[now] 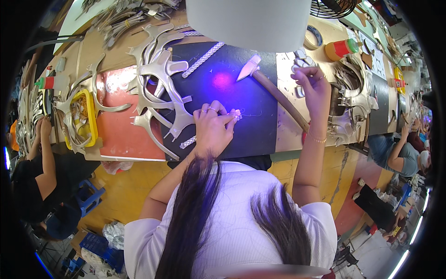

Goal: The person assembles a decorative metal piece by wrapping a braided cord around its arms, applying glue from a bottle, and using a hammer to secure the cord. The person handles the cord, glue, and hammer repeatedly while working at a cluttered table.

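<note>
My left hand (213,129) is closed over the black work mat, pinching the end of a silver braided strap (238,115). Fine loose threads trail to the right from that end. A strip of similar braid (188,142) pokes out on the near side of the hand. Raised at the right, my right hand (314,83) has thumb and fingers drawn together. Anything between them is too small to make out. Below it lies a hammer (278,96) with a wooden handle and metal head. Another silver braided strap (203,59) rests on the mat (255,135) at the back.
Silver branched strap pieces (162,69) are heaped to the left, with more (346,97) on the right. A yellow basket (95,118) stands far left. A red-and-yellow bottle (341,49) is at back right. A white lamp hood (248,23) hangs over the far edge. Other people work on both sides.
</note>
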`<action>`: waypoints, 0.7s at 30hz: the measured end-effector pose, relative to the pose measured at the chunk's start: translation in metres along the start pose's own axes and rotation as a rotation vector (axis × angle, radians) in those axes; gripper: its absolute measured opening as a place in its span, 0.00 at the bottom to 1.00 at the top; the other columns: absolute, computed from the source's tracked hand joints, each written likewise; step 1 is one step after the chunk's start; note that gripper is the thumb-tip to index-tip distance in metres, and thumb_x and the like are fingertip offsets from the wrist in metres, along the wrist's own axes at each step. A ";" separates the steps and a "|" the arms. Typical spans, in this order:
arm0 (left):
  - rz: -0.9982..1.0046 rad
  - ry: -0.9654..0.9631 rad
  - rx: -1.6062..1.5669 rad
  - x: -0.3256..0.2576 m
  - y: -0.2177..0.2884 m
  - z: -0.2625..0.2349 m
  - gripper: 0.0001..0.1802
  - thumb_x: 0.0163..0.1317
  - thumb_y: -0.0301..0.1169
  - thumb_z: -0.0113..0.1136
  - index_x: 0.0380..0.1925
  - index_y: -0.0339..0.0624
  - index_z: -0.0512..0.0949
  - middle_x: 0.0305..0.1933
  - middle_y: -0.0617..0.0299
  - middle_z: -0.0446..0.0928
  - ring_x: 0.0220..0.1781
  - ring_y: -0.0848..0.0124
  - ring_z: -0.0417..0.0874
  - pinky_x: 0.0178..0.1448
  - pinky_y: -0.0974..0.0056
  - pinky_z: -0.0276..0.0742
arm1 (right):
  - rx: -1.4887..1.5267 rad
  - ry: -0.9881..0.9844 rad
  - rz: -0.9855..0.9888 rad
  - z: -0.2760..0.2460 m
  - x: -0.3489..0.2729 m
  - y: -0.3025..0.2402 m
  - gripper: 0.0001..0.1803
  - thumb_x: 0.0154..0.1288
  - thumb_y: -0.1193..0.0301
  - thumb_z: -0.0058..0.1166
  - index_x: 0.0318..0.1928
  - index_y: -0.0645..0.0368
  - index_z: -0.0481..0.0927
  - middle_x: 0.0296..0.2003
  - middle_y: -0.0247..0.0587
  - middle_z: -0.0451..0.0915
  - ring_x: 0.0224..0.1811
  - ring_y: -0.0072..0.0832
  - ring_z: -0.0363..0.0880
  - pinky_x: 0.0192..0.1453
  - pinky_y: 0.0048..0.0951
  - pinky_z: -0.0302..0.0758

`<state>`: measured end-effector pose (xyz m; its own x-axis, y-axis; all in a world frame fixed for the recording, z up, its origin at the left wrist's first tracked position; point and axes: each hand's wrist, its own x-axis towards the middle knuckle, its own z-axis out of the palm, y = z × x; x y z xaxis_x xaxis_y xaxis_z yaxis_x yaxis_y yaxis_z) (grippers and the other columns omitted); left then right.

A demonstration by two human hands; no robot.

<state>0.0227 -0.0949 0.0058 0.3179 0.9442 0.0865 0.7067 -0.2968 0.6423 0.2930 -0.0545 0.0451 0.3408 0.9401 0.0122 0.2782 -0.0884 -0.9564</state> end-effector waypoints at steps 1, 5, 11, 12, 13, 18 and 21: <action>0.003 0.002 -0.001 0.000 0.000 0.000 0.04 0.57 0.33 0.68 0.29 0.50 0.90 0.36 0.65 0.74 0.45 0.62 0.73 0.50 0.53 0.62 | 0.068 -0.083 0.038 0.004 -0.008 -0.003 0.05 0.66 0.75 0.62 0.41 0.60 0.81 0.38 0.36 0.86 0.36 0.18 0.82 0.38 0.20 0.76; 0.015 0.002 -0.002 0.000 -0.001 -0.001 0.05 0.57 0.33 0.68 0.31 0.50 0.90 0.36 0.64 0.74 0.45 0.62 0.73 0.50 0.53 0.61 | 0.184 -0.297 0.077 0.037 -0.048 -0.001 0.10 0.64 0.78 0.64 0.45 0.63 0.81 0.42 0.36 0.83 0.40 0.18 0.81 0.45 0.22 0.78; 0.013 -0.003 0.036 -0.001 -0.001 -0.001 0.07 0.55 0.35 0.71 0.34 0.51 0.90 0.36 0.65 0.75 0.44 0.64 0.74 0.51 0.55 0.62 | -0.135 -0.540 -0.079 0.052 -0.062 0.009 0.08 0.56 0.76 0.68 0.38 0.61 0.86 0.38 0.38 0.82 0.38 0.28 0.83 0.44 0.27 0.79; 0.009 -0.002 0.037 -0.001 -0.001 -0.001 0.07 0.55 0.35 0.71 0.34 0.51 0.90 0.36 0.65 0.75 0.44 0.64 0.74 0.51 0.55 0.62 | -0.175 -0.561 -0.161 0.053 -0.061 0.009 0.08 0.56 0.75 0.68 0.37 0.61 0.86 0.37 0.38 0.82 0.37 0.30 0.83 0.43 0.29 0.79; 0.005 0.001 0.035 -0.001 -0.001 -0.001 0.07 0.55 0.35 0.71 0.34 0.51 0.90 0.36 0.65 0.75 0.45 0.64 0.74 0.51 0.55 0.62 | -0.214 -0.588 -0.247 0.053 -0.060 0.009 0.08 0.56 0.75 0.68 0.37 0.60 0.86 0.36 0.39 0.82 0.37 0.31 0.83 0.43 0.30 0.79; 0.010 0.018 0.033 -0.002 -0.001 0.000 0.06 0.54 0.34 0.71 0.32 0.51 0.90 0.36 0.66 0.75 0.45 0.64 0.74 0.51 0.55 0.62 | -0.409 -0.680 -0.388 0.056 -0.051 0.001 0.10 0.55 0.69 0.68 0.36 0.59 0.85 0.32 0.41 0.82 0.36 0.38 0.81 0.42 0.36 0.77; 0.015 0.026 0.035 -0.002 -0.001 0.000 0.05 0.54 0.33 0.71 0.32 0.51 0.90 0.36 0.66 0.75 0.44 0.64 0.74 0.51 0.55 0.62 | -0.427 -0.731 -0.333 0.059 -0.046 -0.004 0.11 0.54 0.69 0.68 0.36 0.60 0.85 0.30 0.42 0.82 0.36 0.39 0.81 0.43 0.38 0.77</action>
<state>0.0214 -0.0971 0.0049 0.3120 0.9430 0.1160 0.7236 -0.3150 0.6142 0.2235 -0.0786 0.0311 -0.4306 0.9006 -0.0592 0.6194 0.2472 -0.7452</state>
